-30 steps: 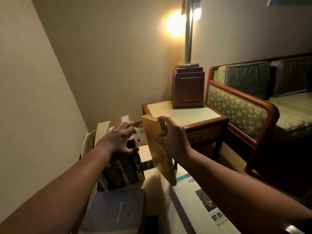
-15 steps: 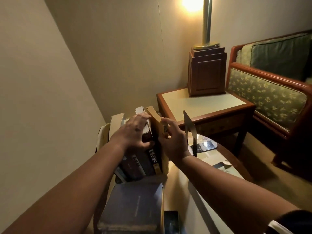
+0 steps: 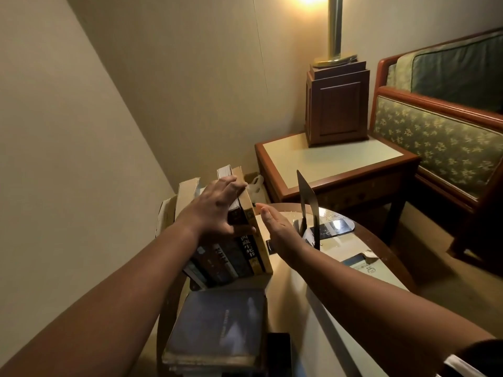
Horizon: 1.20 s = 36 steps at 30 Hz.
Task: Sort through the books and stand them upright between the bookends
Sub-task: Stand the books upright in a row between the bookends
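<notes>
A row of upright books (image 3: 231,257) stands on the round table (image 3: 381,240), leaning left. The yellow book (image 3: 261,240) is the rightmost of the row. My left hand (image 3: 215,208) lies over the tops of the books, fingers spread and thumb pressed on the spines. My right hand (image 3: 280,229) hovers flat and open just right of the yellow book, a small gap between them. A dark metal bookend (image 3: 307,205) stands apart to the right of that hand. Any left bookend is hidden behind the books.
A stack of flat books topped by a dark blue book (image 3: 220,327) lies at the near table edge. More flat books (image 3: 362,265) lie at the right. Beyond stand a wooden side table (image 3: 334,159) with a lamp base (image 3: 337,104) and a sofa (image 3: 441,131).
My right hand set the yellow book upright against the row, let it go and opened flat beside it. My left hand stayed on the book tops. The view swung left.
</notes>
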Available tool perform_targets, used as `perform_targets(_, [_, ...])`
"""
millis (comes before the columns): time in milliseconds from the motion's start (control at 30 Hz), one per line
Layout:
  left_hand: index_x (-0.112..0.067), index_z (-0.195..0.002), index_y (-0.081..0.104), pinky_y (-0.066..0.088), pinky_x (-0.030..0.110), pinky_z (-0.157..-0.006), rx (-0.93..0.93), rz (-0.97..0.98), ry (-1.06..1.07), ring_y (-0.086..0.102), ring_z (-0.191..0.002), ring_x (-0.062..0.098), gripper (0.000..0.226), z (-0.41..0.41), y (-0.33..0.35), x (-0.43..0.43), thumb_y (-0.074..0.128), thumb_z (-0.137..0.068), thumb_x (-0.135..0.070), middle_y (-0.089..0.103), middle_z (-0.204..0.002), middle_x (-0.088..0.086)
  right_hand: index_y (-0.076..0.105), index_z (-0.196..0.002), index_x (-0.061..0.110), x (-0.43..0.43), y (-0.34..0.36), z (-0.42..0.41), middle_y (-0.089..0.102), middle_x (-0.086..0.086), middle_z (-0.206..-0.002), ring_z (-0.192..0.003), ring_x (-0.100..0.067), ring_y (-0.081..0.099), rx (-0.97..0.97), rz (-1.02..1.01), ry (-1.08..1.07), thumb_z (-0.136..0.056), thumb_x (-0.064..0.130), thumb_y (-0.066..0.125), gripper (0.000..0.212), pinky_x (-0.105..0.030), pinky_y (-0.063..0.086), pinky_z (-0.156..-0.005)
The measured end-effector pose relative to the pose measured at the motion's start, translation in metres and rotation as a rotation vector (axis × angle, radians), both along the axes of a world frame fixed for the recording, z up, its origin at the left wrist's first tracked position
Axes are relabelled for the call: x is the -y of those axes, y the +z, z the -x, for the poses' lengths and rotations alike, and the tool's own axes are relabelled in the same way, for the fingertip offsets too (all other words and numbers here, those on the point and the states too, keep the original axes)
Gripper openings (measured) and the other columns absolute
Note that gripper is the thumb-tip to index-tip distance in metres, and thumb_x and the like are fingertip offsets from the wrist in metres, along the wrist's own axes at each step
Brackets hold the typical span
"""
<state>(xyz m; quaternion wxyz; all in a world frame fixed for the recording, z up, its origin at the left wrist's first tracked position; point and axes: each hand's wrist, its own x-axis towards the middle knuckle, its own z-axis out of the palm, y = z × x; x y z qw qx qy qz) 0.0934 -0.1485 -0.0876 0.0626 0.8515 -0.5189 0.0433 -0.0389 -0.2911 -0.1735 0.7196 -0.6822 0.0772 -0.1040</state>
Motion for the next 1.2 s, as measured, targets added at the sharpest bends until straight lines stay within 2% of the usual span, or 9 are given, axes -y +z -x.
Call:
perform_targets(133, [-0.034, -0.143, 0.028, 0.040, 0.059, -0.106, -0.030, 0.041, -0.010, 0.025, -0.144, 0.030, 0.100, -0.001, 0.000, 0.000, 0.075, -0.062, -0.070, 0.020, -0.160, 0.001, 0.025, -0.155, 0.023, -0.002, -0.015, -0.009, 0.041, -0.001, -0.146, -0.121, -0.009, 0.046, -0.081, -0.051, 0.110, -0.106, 0.042, 0.034, 0.053, -0.022, 0.043, -0.080])
perform_targets(267, [-0.030, -0.139, 0.031, 0.029, 0.057, -0.111, -0.087, 0.015, 0.016, 0.022, -0.144, 0.029, 0.103, -0.001, 0.010, 0.004, 0.057, -0.054, -0.083, 0.023, -0.159, 0.001, 0.017, -0.156, 0.028, -0.003, -0.022, -0.014, 0.030, -0.002, -0.153, -0.125, -0.015, 0.035, -0.121, -0.126, 0.146, -0.104, 0.048, 0.035, 0.058, -0.023, 0.042, -0.078])
perform_targets(400, [-0.026, -0.137, 0.033, 0.025, 0.052, -0.115, 0.006, -0.072, -0.004, 0.030, -0.141, 0.026, 0.106, 0.000, 0.020, 0.022, 0.049, -0.053, -0.089, 0.037, -0.150, 0.004, 0.019, -0.154, 0.028, 0.007, -0.025, -0.017, 0.025, -0.007, -0.157, -0.133, -0.021, 0.034, -0.133, -0.169, 0.159, -0.104, 0.044, 0.041, 0.057, -0.024, 0.045, -0.077])
perform_targets(533, [-0.019, -0.144, 0.035, 0.032, 0.057, -0.113, -0.055, 0.005, -0.075, 0.027, -0.145, 0.027, 0.116, -0.004, 0.011, 0.027, 0.054, -0.055, -0.090, 0.032, -0.155, 0.008, 0.020, -0.153, 0.032, 0.010, -0.025, -0.020, 0.029, -0.010, -0.155, -0.124, -0.018, 0.038, -0.153, -0.152, 0.173, -0.103, 0.045, 0.044, 0.056, -0.028, 0.046, -0.078])
perform_targets(633, [-0.020, -0.141, 0.042, 0.034, 0.056, -0.112, -0.030, 0.047, -0.087, 0.024, -0.146, 0.026, 0.105, -0.006, 0.005, 0.025, 0.057, -0.061, -0.086, 0.028, -0.158, 0.005, 0.019, -0.153, 0.033, 0.010, -0.028, -0.020, 0.029, -0.010, -0.154, -0.122, -0.020, 0.039, -0.142, -0.156, 0.179, -0.103, 0.044, 0.043, 0.056, -0.027, 0.047, -0.079])
perform_targets(800, [-0.026, -0.127, 0.052, 0.038, 0.058, -0.108, 0.022, 0.003, -0.099, 0.031, -0.143, 0.028, 0.084, -0.004, 0.006, 0.023, 0.053, -0.065, -0.083, 0.034, -0.155, 0.003, 0.020, -0.153, 0.032, 0.012, -0.023, -0.017, 0.031, -0.011, -0.153, -0.117, -0.018, 0.042, -0.133, -0.121, 0.189, -0.104, 0.040, 0.041, 0.053, -0.023, 0.047, -0.071])
perform_targets(933, [-0.028, -0.121, 0.053, 0.037, 0.055, -0.109, 0.042, -0.025, -0.064, 0.030, -0.143, 0.028, 0.079, -0.003, 0.005, 0.026, 0.049, -0.065, -0.083, 0.032, -0.154, 0.003, 0.026, -0.153, 0.029, 0.024, -0.009, -0.011, 0.036, -0.010, -0.153, -0.132, -0.031, 0.044, -0.201, -0.024, 0.212, -0.102, 0.042, 0.047, 0.057, -0.025, 0.048, -0.073])
perform_targets(1033, [-0.028, -0.122, 0.053, 0.037, 0.054, -0.109, 0.044, -0.050, -0.043, 0.027, -0.144, 0.028, 0.081, -0.003, 0.005, 0.026, 0.047, -0.064, -0.085, 0.030, -0.156, 0.003, 0.042, -0.146, 0.021, 0.040, 0.003, -0.003, 0.050, -0.008, -0.143, -0.110, -0.015, 0.057, -0.250, 0.155, 0.252, -0.098, 0.044, 0.054, 0.054, -0.016, 0.049, -0.067])
perform_targets(1200, [-0.029, -0.121, 0.053, 0.037, 0.050, -0.110, 0.045, -0.062, -0.025, 0.026, -0.143, 0.027, 0.085, 0.001, 0.007, 0.026, 0.043, -0.061, -0.088, 0.028, -0.156, 0.002, 0.058, -0.129, 0.024, 0.061, 0.012, 0.025, 0.063, 0.000, -0.120, -0.113, -0.021, 0.062, -0.350, 0.343, 0.251, -0.094, 0.048, 0.060, 0.042, -0.041, 0.053, -0.093])
